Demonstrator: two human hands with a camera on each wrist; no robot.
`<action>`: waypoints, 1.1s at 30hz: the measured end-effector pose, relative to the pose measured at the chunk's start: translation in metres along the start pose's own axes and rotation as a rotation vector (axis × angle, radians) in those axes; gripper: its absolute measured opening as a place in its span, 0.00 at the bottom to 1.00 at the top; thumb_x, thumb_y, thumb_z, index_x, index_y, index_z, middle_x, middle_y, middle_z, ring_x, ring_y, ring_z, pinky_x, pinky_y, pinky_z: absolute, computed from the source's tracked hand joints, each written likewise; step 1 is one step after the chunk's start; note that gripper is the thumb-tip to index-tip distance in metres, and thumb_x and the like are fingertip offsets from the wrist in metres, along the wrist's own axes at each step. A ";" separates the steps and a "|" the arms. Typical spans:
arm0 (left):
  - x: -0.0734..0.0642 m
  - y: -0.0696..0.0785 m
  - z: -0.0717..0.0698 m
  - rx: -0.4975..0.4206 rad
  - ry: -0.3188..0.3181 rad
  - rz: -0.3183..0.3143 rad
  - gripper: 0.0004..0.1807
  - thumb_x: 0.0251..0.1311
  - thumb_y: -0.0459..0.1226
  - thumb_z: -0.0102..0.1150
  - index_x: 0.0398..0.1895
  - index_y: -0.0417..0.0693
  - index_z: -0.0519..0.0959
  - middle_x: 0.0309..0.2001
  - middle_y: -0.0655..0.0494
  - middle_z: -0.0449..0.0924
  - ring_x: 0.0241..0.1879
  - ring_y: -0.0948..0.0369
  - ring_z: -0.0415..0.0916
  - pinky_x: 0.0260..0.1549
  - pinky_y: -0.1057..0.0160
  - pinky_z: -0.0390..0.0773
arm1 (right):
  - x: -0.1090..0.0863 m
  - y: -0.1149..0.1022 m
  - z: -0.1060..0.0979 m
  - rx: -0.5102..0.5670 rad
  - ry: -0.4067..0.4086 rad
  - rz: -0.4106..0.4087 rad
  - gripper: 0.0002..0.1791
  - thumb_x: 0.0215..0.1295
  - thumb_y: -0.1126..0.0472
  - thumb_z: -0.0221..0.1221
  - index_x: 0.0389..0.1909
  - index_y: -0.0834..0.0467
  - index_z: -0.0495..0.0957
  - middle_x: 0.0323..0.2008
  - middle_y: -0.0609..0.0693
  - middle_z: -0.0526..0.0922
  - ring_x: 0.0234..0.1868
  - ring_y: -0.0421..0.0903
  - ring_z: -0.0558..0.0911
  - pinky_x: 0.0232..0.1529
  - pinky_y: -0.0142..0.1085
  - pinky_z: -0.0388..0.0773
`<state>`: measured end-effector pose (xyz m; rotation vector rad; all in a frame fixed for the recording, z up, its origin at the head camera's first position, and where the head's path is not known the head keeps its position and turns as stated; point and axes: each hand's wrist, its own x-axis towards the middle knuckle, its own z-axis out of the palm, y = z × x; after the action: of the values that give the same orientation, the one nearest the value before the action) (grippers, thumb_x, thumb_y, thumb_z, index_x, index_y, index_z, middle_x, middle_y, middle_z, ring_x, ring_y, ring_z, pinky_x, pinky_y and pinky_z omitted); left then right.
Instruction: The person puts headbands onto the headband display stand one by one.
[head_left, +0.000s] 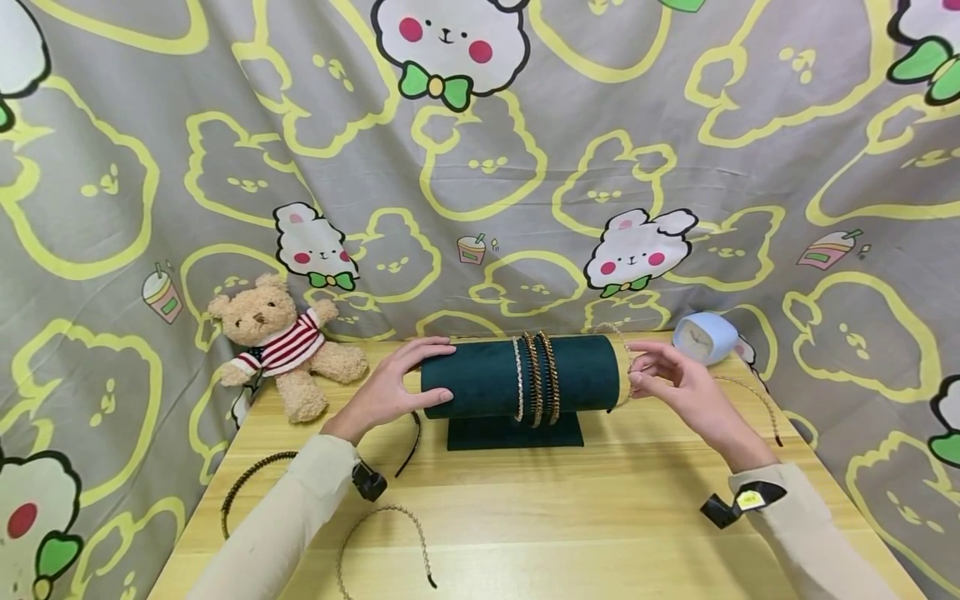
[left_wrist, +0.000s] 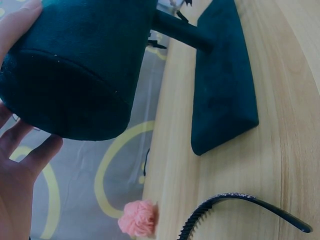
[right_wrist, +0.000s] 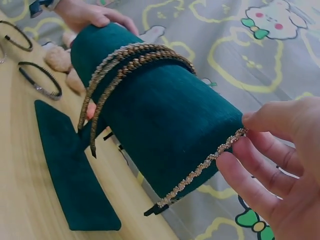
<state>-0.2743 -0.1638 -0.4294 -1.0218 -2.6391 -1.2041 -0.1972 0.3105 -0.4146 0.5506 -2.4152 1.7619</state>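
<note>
A dark green velvet headband stand (head_left: 472, 375), a padded roll on a flat base, stands on the table. My left hand (head_left: 390, 387) grips its left end, thumb in front and fingers over the top. Around the middle of the roll sit a silvery headband (head_left: 519, 379) and two gold-brown braided ones (head_left: 552, 379). At the roll's right end my right hand (head_left: 671, 379) pinches a sparkly beaded headband (right_wrist: 200, 167) between thumb and fingers. This band lies across the rim of the roll, its dark tip (right_wrist: 156, 210) pointing down past the lower edge.
Around my left forearm lie a black headband (head_left: 251, 475) and a pale beaded headband (head_left: 382, 510). Another thin headband (head_left: 765, 400) rests on the right of the wooden table (head_left: 622, 508). A teddy bear (head_left: 288, 354) sits back left, a pale blue clock (head_left: 708, 337) back right, before a patterned curtain (head_left: 487, 275).
</note>
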 end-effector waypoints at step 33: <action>0.000 -0.001 0.001 -0.022 0.006 -0.011 0.36 0.65 0.54 0.78 0.76 0.81 0.74 0.81 0.66 0.67 0.82 0.54 0.63 0.75 0.31 0.66 | 0.002 0.000 0.017 -0.565 0.077 -0.404 0.31 0.64 0.74 0.74 0.67 0.52 0.85 0.71 0.55 0.79 0.68 0.43 0.78 0.65 0.15 0.71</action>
<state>-0.2744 -0.1638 -0.4310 -1.0073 -2.6365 -1.2386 -0.1966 0.2942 -0.4196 0.7955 -2.3734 0.8773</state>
